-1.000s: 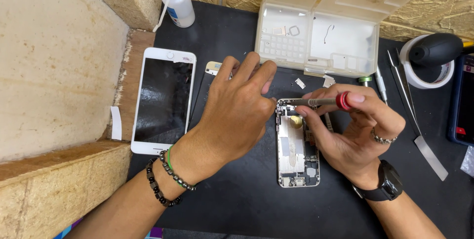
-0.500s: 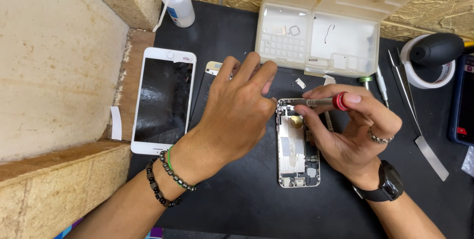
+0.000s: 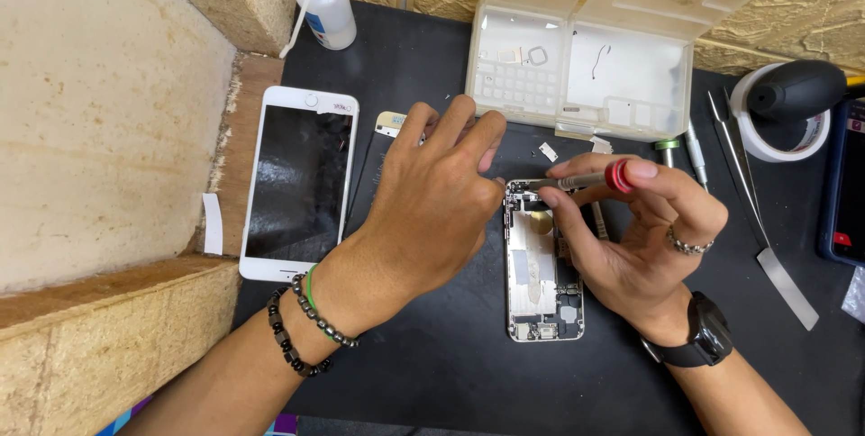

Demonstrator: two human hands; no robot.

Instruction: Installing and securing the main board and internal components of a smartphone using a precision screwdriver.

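An opened phone body lies flat on the black tabletop, directly between the two hands. The left hand rests over its upper left corner, fingers loosely curled, clasping nothing visible. The right hand pinches a red-capped screwdriver, its tip reaching the phone body's top edge. A detached white screen lies to the left; an open plastic parts box stands behind.
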